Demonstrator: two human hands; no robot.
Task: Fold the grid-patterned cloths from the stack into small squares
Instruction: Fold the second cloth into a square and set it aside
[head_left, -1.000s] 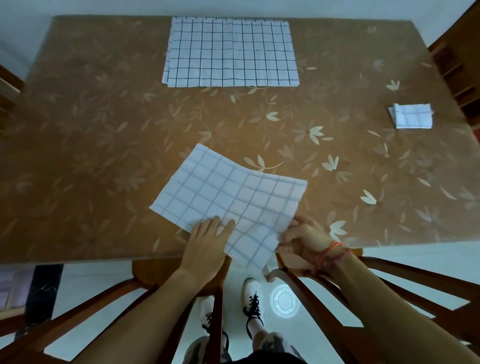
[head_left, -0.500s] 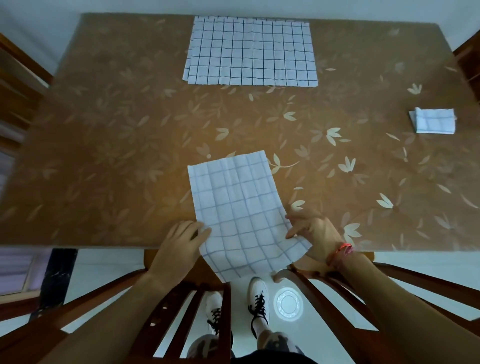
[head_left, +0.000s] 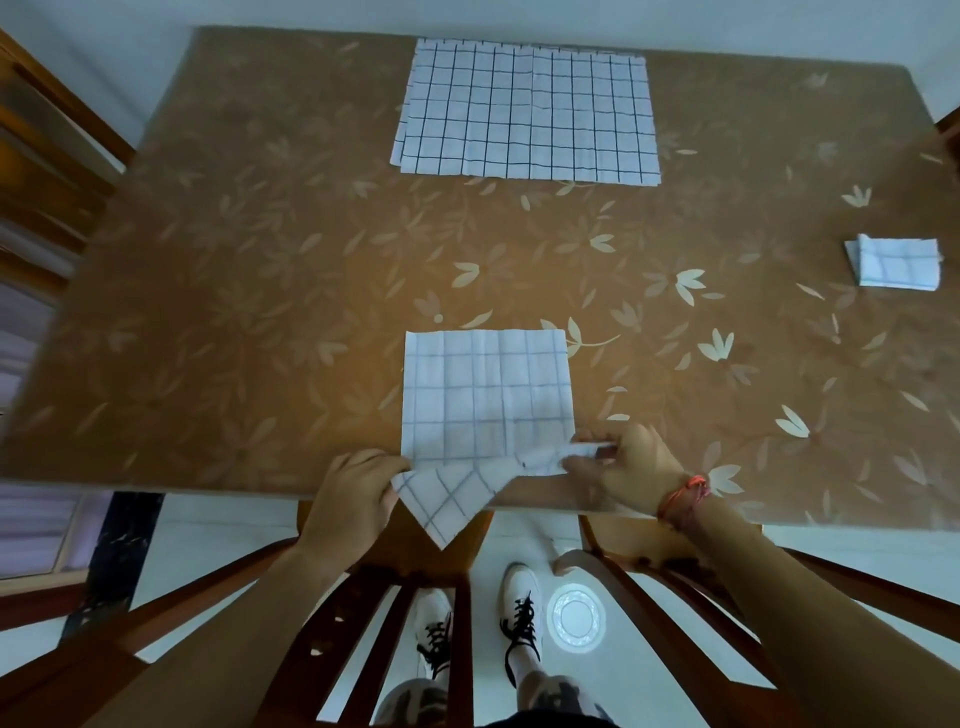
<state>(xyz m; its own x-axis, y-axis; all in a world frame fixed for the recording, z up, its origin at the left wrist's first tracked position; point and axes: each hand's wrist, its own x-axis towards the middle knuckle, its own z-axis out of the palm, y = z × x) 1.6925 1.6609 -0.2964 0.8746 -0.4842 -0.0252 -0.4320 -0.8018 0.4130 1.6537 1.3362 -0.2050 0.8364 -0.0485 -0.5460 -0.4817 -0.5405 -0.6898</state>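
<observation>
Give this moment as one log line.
cloth: near end hangs off table | left hand: grips cloth | right hand: pinches cloth | stack: far side | folded square: right

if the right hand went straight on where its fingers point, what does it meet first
The right hand pinches the grid-patterned cloth, so that first; beyond it, probably the left hand.

At a brown leaf-patterned table (head_left: 260, 291), the left hand (head_left: 353, 499) and right hand (head_left: 631, 467) pinch the near edge of a grid cloth (head_left: 485, 395); a stack (head_left: 527, 114) lies at the far side, a folded square (head_left: 896, 264) to the right.
</observation>
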